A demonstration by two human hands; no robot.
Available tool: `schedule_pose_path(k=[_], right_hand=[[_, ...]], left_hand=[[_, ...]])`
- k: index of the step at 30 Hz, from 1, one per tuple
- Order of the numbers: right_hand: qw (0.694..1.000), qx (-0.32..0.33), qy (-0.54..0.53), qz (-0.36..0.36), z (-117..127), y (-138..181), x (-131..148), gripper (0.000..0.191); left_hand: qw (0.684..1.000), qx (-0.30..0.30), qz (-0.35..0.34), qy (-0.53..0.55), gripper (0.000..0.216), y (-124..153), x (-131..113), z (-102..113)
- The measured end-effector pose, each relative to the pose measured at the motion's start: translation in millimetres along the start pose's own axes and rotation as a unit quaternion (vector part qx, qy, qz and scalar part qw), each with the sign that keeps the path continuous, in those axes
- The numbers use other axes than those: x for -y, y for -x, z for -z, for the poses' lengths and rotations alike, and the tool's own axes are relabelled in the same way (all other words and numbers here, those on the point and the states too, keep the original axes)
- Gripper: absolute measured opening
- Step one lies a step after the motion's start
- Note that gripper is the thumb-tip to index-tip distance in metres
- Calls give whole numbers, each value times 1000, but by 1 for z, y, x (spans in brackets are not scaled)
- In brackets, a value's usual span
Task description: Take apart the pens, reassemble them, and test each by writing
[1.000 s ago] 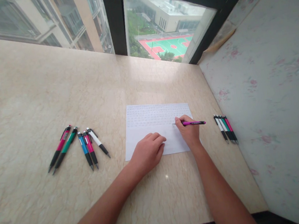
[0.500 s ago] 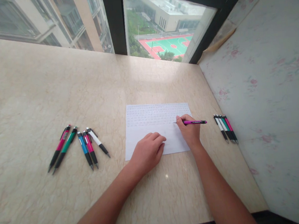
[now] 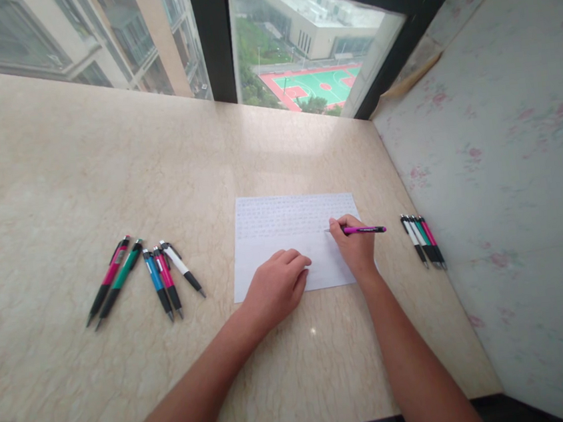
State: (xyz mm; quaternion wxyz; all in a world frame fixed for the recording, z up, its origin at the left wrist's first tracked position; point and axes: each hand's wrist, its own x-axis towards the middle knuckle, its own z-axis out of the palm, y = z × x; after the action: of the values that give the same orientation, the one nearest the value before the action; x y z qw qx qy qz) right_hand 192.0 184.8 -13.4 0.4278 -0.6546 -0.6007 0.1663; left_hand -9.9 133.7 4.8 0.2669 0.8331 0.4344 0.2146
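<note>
A white sheet of paper [image 3: 256,257] lies on the stone-patterned counter, its upper half covered in rows of small handwriting. My right hand [image 3: 356,247] pinches a purple and black ballpoint pen [image 3: 364,230], the tip touching or just over the paper at the right end of the lowest written row. The pen's back end points right. Resting flat on the lower part of the sheet is my left hand [image 3: 281,278], fingers stretched out and holding nothing. The handwriting is too small to read.
Left of the paper lie several pens, among them a green pen [image 3: 120,281], a blue pen [image 3: 157,284] and a white pen [image 3: 183,268]. More pens [image 3: 423,242] lie side by side near the floral wall [image 3: 508,214]. A window [image 3: 314,46] borders the counter's [image 3: 130,160] far edge.
The whole view has shifted very slightly. Both hands keep nearly the same place on the paper, and the pen stays in my right hand.
</note>
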Motion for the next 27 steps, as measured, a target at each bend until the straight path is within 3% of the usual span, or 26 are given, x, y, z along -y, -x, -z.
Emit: schedule_pose_path(k=[27], right_hand=[[1000,-10,29,0,0,0,-3,30]], left_hand=[[1000,0,3,11,20,-1,1,-2]])
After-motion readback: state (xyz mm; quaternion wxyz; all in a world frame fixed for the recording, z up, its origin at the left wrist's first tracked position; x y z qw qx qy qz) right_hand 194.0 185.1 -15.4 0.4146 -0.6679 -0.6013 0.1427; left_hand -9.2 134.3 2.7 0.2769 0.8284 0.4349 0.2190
